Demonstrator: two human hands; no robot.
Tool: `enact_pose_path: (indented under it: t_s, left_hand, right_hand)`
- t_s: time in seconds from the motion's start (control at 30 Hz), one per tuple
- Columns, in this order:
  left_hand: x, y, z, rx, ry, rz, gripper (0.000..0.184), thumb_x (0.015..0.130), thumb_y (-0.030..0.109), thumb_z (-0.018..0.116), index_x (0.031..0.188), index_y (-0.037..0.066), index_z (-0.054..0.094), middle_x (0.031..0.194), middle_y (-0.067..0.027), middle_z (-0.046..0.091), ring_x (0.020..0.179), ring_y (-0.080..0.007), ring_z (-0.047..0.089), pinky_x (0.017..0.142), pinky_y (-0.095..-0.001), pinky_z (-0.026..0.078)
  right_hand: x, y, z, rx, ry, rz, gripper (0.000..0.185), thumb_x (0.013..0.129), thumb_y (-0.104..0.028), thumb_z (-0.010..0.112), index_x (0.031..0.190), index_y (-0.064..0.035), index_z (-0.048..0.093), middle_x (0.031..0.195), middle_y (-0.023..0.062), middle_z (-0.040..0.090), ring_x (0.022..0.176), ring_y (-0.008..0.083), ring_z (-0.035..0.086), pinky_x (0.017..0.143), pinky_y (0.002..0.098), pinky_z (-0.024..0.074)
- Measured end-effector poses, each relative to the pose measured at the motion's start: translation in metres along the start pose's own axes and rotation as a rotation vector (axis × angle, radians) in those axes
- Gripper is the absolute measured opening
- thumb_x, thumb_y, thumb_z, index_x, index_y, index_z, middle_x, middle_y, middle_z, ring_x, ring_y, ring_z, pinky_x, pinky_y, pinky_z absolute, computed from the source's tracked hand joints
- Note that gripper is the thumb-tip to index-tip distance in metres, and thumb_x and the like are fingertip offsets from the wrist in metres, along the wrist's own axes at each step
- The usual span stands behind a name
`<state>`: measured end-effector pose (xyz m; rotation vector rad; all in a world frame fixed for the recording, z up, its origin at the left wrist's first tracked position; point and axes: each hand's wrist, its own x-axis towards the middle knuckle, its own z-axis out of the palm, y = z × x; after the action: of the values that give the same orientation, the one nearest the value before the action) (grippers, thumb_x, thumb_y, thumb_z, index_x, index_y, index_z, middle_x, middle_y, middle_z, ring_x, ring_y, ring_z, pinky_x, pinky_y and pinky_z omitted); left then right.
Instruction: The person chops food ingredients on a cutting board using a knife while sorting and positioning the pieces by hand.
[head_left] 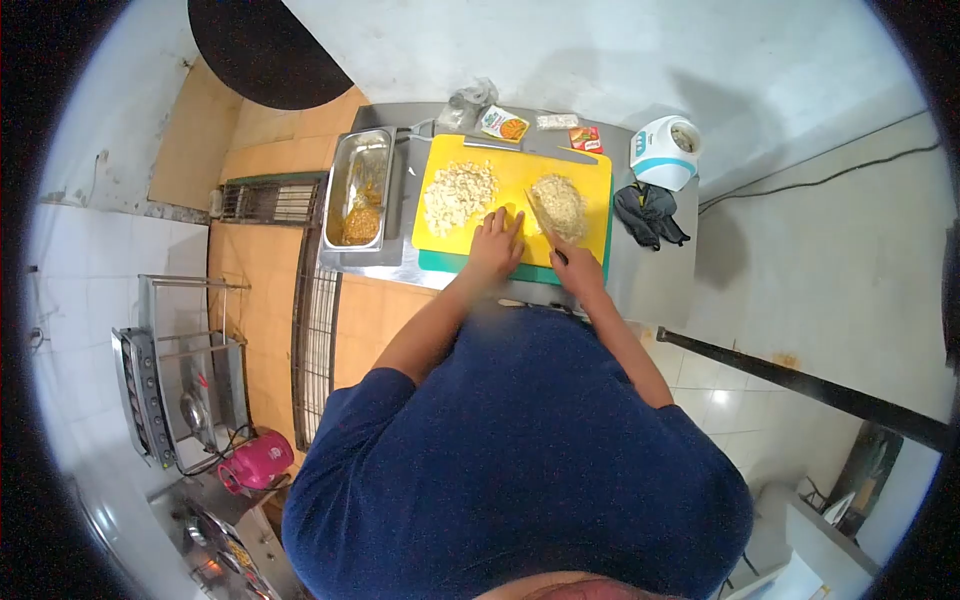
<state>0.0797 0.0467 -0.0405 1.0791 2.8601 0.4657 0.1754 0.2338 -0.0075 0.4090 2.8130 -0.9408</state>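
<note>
My right hand [578,268] is closed on the dark handle of a knife [540,215], whose blade lies along the left edge of a finely chopped pale pile [560,207]. That pile is on the right half of a yellow cutting board [512,172]. My left hand [496,247] rests on the board's front part with its fingers spread, left of the knife. Beyond it, on the left half, lies a heap of coarser pale pieces [460,196]. A green board [440,261] shows under the yellow one.
Left of the boards stands a metal tray [330,215] with brown food inside. Packets [504,124] and a plastic bag [468,103] lie behind. A white and blue appliance [663,153] and a black bag [650,214] are on the right. A pink gas cylinder [256,461] stands at lower left.
</note>
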Motion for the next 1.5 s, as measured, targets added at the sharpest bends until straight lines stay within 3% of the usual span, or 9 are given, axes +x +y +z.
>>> enact_pose_path:
  t_s: [0.27, 0.47, 0.53, 0.67, 0.77, 0.9, 1.2, 1.4, 1.5]
  left_hand:
    - [0.016, -0.011, 0.035, -0.317, 0.099, -0.054, 0.042, 0.094, 0.027, 0.057, 0.122, -0.004, 0.062, 0.137, -0.0253, 0.051, 0.124, -0.0429, 0.049, 0.104, -0.0491, 0.042]
    - [-0.007, -0.028, 0.038, -0.457, 0.038, 0.047, 0.042, 0.095, 0.015, 0.056, 0.128, -0.01, 0.054, 0.149, -0.0263, 0.039, 0.14, -0.0437, 0.035, 0.116, -0.0441, 0.033]
    - [-0.012, -0.024, 0.035, -0.399, 0.029, 0.05, 0.044, 0.094, 0.015, 0.056, 0.13, -0.011, 0.053, 0.15, -0.0264, 0.039, 0.141, -0.043, 0.034, 0.116, -0.0438, 0.032]
    - [-0.016, -0.015, 0.028, -0.32, 0.02, 0.049, 0.046, 0.093, 0.012, 0.055, 0.133, -0.011, 0.05, 0.152, -0.0259, 0.035, 0.142, -0.0408, 0.033, 0.117, -0.0433, 0.032]
    - [-0.025, -0.014, 0.032, -0.474, 0.143, -0.017, 0.044, 0.092, 0.009, 0.053, 0.132, -0.01, 0.052, 0.149, -0.0263, 0.041, 0.14, -0.0397, 0.038, 0.116, -0.0424, 0.032]
    - [-0.022, -0.022, 0.024, -0.667, 0.217, -0.055, 0.037, 0.092, 0.007, 0.051, 0.124, -0.01, 0.059, 0.137, -0.0264, 0.055, 0.133, -0.0401, 0.047, 0.113, -0.0418, 0.037]
    - [-0.022, -0.017, 0.024, -0.672, 0.235, -0.063, 0.033, 0.097, 0.015, 0.052, 0.117, -0.009, 0.062, 0.136, -0.0269, 0.055, 0.132, -0.04, 0.049, 0.11, -0.0396, 0.039]
    - [-0.01, -0.013, -0.015, -0.814, 0.075, -0.24, 0.035, 0.101, 0.023, 0.052, 0.102, -0.009, 0.066, 0.108, -0.0257, 0.068, 0.111, -0.0394, 0.062, 0.097, -0.0405, 0.048]
    - [-0.007, -0.027, -0.016, -0.715, 0.185, -0.225, 0.031, 0.099, 0.022, 0.055, 0.098, -0.007, 0.066, 0.097, -0.0239, 0.069, 0.097, -0.04, 0.064, 0.087, -0.0445, 0.049]
  right_hand:
    - [-0.006, 0.005, 0.01, -0.032, -0.011, 0.011, 0.045, 0.091, -0.035, 0.058, 0.136, -0.0287, 0.059, 0.088, 0.018, 0.07, 0.08, 0.0373, 0.068, 0.073, 0.046, 0.0541]
    - [-0.006, 0.009, 0.021, -0.067, 0.001, 0.004, 0.045, 0.092, -0.035, 0.056, 0.137, -0.0291, 0.057, 0.086, 0.0188, 0.07, 0.079, 0.0383, 0.068, 0.071, 0.0494, 0.0541]
    - [-0.009, 0.009, 0.025, -0.073, -0.043, -0.07, 0.048, 0.093, -0.036, 0.053, 0.14, -0.0298, 0.053, 0.085, 0.0209, 0.069, 0.076, 0.0405, 0.067, 0.071, 0.0539, 0.054]
    - [-0.005, 0.002, 0.022, -0.132, 0.007, -0.004, 0.042, 0.092, -0.033, 0.057, 0.134, -0.0285, 0.06, 0.086, 0.019, 0.07, 0.077, 0.038, 0.068, 0.071, 0.0484, 0.0541]
    - [-0.005, 0.007, 0.031, -0.093, 0.01, -0.057, 0.044, 0.092, -0.033, 0.056, 0.135, -0.0292, 0.059, 0.084, 0.0199, 0.069, 0.076, 0.0388, 0.067, 0.07, 0.0505, 0.0539]
    - [-0.008, 0.018, 0.036, -0.101, 0.037, -0.066, 0.047, 0.092, -0.035, 0.055, 0.139, -0.0307, 0.055, 0.081, 0.0203, 0.068, 0.075, 0.0396, 0.068, 0.069, 0.0533, 0.0541]
    - [-0.007, 0.016, 0.028, -0.154, 0.043, -0.058, 0.044, 0.094, -0.034, 0.054, 0.138, -0.0307, 0.056, 0.084, 0.0163, 0.069, 0.077, 0.0362, 0.067, 0.07, 0.0489, 0.0535]
    - [-0.01, 0.009, 0.029, -0.116, 0.011, -0.155, 0.045, 0.095, -0.036, 0.051, 0.139, -0.027, 0.055, 0.084, 0.0191, 0.068, 0.078, 0.0383, 0.067, 0.069, 0.0526, 0.0528]
    - [-0.004, 0.013, 0.032, -0.112, 0.027, -0.121, 0.044, 0.094, -0.036, 0.054, 0.138, -0.0298, 0.056, 0.084, 0.0162, 0.069, 0.078, 0.036, 0.067, 0.069, 0.0489, 0.0526]
